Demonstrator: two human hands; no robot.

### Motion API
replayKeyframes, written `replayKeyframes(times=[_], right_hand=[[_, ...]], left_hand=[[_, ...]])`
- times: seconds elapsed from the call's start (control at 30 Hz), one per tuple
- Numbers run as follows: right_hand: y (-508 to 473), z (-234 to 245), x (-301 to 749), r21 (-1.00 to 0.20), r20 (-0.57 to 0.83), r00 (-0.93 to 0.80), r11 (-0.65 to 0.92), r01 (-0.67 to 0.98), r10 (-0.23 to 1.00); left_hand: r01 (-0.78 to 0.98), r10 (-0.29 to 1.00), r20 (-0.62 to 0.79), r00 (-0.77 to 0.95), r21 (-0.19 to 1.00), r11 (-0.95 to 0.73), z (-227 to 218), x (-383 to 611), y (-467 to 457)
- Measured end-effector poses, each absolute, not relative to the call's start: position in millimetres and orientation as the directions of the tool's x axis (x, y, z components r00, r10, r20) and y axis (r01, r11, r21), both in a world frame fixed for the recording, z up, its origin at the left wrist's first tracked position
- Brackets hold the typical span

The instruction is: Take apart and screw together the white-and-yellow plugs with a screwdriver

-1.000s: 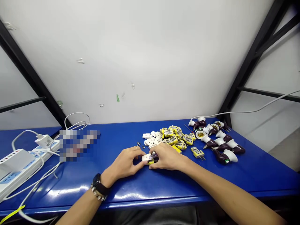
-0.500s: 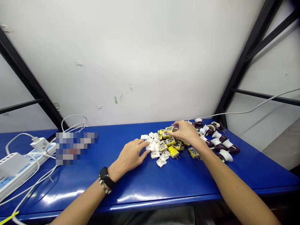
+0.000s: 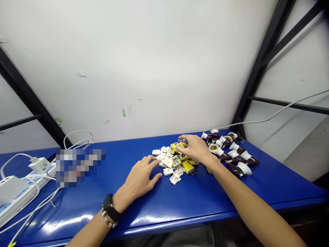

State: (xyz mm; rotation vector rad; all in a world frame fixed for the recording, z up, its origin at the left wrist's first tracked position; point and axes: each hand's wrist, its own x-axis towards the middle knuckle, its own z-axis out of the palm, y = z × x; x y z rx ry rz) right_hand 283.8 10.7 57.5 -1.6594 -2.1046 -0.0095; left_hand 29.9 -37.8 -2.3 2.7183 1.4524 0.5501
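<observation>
Across the blue surface (image 3: 133,219), seen from the head camera, the left hand (image 3: 140,179) is lying spread, its fingertips just beside a heap of white plug covers (image 3: 167,161) and yellow plug bodies (image 3: 188,167). The right hand (image 3: 194,149) is arching over the heap's far side, perhaps pinching a yellow piece, though its fingers hide the contact. Maroon-and-white lamp sockets (image 3: 238,159) are lying grouped to the right, and a power strip (image 3: 17,195) is sitting at far left.
</observation>
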Motion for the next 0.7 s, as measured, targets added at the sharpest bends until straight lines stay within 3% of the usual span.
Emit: replayKeyframes(times=[0.13,0.23,0.43,0.7], right_hand=[[-20,66,265,-0.344,0.475,-0.356,0.542,0.767,0.805],[-51,61,250,-0.357,0.380,-0.580,0.692,0.627,0.721],[-90,17,249,-0.293,0.039,-0.692,0.671,0.681,0.721],[-103,-16,249,-0.447,0.100,-0.571,0.549,0.706,0.815]], left_hand=[[0.774,0.792,0.235,0.564,0.184,-0.606,-12,17,-75],[0.740,0.765,0.177,0.619,0.192,-0.644,-23,8,-96],[0.724,0.750,0.055,0.659,0.223,-0.653,-26,5,-102],[0.707,0.733,-0.002,0.680,0.265,-0.655,-21,13,-98]])
